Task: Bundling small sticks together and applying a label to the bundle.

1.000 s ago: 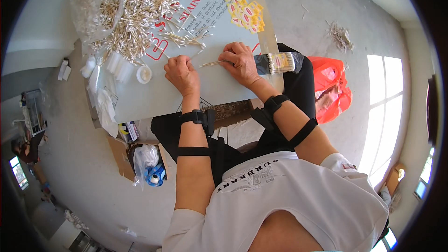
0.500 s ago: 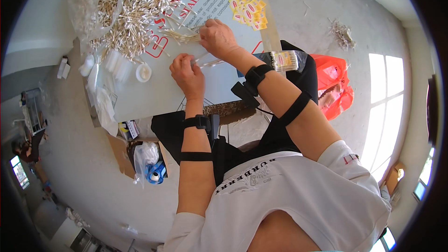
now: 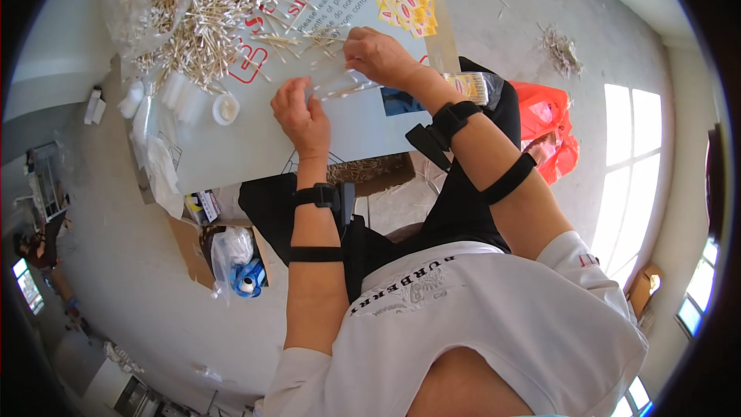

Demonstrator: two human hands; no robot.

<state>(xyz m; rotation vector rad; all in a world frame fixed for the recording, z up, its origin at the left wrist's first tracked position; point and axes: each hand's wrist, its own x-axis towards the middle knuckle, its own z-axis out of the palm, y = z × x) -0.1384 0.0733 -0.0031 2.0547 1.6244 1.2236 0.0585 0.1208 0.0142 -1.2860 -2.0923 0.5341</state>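
My left hand (image 3: 301, 117) is closed, thumb and fingers at the left end of a clear plastic pouch (image 3: 333, 83) just above the table. A few cotton swabs (image 3: 351, 91) lie along the pouch's lower edge; whether they are inside it I cannot tell. At the pouch's other end, my right hand (image 3: 378, 55) has its fingers curled downward, and whatever is between the fingertips is hidden. Loose swabs (image 3: 282, 42) are scattered beyond my hands. Farther left spreads a big heap of cotton swabs (image 3: 220, 11), partly in a clear bag (image 3: 147, 11).
Yellow printed cards (image 3: 405, 4) lie at the table's (image 3: 239, 150) far right. A filled swab pack (image 3: 469, 86) sits by my right forearm. A small round white container (image 3: 225, 109) and clear plastic rolls (image 3: 184, 96) stand left. A red bag (image 3: 544, 127) is beyond my leg.
My right hand has shifted slightly right, and my left hand slightly left, so they are farther apart. More of the clear pouch shows between them. The whole view has shifted a little.
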